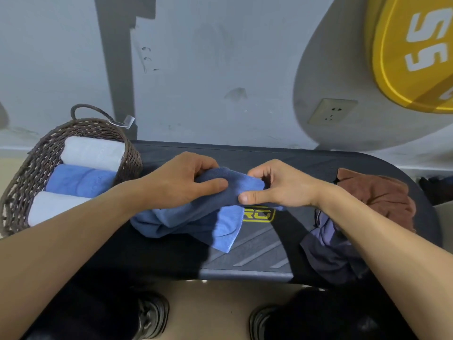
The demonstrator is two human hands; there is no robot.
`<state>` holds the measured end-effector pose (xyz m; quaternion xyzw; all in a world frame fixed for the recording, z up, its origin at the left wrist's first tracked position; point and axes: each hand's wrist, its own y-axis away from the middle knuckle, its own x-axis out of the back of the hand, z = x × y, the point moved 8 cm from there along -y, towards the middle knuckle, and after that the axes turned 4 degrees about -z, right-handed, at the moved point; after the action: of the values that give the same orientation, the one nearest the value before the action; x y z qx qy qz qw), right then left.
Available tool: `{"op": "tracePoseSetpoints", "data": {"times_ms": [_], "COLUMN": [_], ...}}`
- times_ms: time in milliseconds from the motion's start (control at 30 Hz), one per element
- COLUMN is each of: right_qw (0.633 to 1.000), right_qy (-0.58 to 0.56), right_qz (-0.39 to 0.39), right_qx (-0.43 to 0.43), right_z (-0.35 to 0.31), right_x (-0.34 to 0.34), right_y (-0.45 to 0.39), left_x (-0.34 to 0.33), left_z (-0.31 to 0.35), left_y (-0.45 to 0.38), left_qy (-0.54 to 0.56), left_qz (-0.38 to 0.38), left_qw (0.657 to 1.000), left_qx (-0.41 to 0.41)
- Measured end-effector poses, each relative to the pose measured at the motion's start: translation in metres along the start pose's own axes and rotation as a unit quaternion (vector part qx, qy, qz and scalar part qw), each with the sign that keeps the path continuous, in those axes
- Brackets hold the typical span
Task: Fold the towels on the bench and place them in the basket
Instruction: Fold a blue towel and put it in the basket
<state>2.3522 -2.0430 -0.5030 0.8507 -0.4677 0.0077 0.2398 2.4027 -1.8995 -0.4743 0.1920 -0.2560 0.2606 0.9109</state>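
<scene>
A blue towel [196,219] is lifted over the middle of the black bench [257,253], its lower part bunched and hanging onto the pad. My left hand [181,180] grips its upper edge on the left, and my right hand [274,185] pinches the same edge on the right. A brown towel [382,195] lies crumpled at the bench's right end, with a dark purple towel [335,249] in front of it under my right forearm. The woven basket [27,168] at the left holds three rolled towels: white, blue, white.
A grey wall rises right behind the bench, with a socket [332,111] at the right. A yellow weight plate [414,50] hangs at the upper right. My shoes [152,315] stand on the floor below the bench's front edge.
</scene>
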Motion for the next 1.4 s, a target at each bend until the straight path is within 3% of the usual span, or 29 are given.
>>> {"op": "tracePoseSetpoints", "data": {"times_ms": [100,200,300,467,567,667,767,900,1000,1067,1133,1233,1300,1400], "right_qw": [0.995,0.977,0.982,0.975,0.966,0.947,0.918,0.943,0.943,0.940,0.945,0.954,0.955,0.959], "right_qy": [0.079,0.154,0.081,0.049,0.002,-0.071,-0.111,-0.005,0.167,0.209,0.193,0.131,0.087,0.008], "right_qz": [-0.019,-0.004,0.021,0.061,0.117,0.238,0.333,0.225,0.151,0.109,0.095,0.057,0.010,-0.017], "right_qx": [-0.063,-0.146,-0.172,-0.210,-0.229,-0.202,-0.184,-0.246,-0.245,-0.246,-0.246,-0.262,-0.283,-0.281], "right_z": [0.017,0.041,0.056,0.073,0.077,0.079,0.089,0.109,0.105,0.101,0.100,0.102,0.102,0.097], "right_x": [0.010,0.023,0.026,0.031,0.039,0.052,0.056,0.018,0.003,-0.007,-0.016,-0.026,-0.029,-0.026], "right_y": [0.003,0.006,0.005,-0.001,-0.007,-0.013,-0.015,-0.025,-0.029,-0.031,-0.030,-0.025,-0.019,-0.011], "left_x": [0.008,0.006,0.007,0.007,0.008,0.007,0.001,-0.030,-0.041,-0.058,-0.080,-0.113,-0.106,-0.076], "left_z": [-0.003,-0.028,-0.066,-0.118,-0.144,-0.157,-0.172,-0.183,-0.169,-0.153,-0.138,-0.124,-0.124,-0.135], "left_y": [0.002,0.006,0.009,0.011,0.015,0.017,0.027,0.038,0.033,0.030,0.029,0.030,0.031,0.032], "left_qy": [-0.027,-0.120,-0.247,-0.233,-0.141,0.112,0.167,0.106,0.027,0.016,0.042,0.197,0.214,0.212], "left_qz": [0.006,-0.074,-0.104,-0.053,0.015,0.140,0.220,0.130,0.099,0.059,0.020,-0.018,0.008,0.114], "left_qw": [1.000,0.989,0.957,0.945,0.951,0.945,0.917,0.916,0.925,0.934,0.943,0.931,0.923,0.905], "left_qx": [-0.004,0.045,0.107,0.223,0.276,0.275,0.287,0.363,0.365,0.352,0.330,0.307,0.320,0.350]}}
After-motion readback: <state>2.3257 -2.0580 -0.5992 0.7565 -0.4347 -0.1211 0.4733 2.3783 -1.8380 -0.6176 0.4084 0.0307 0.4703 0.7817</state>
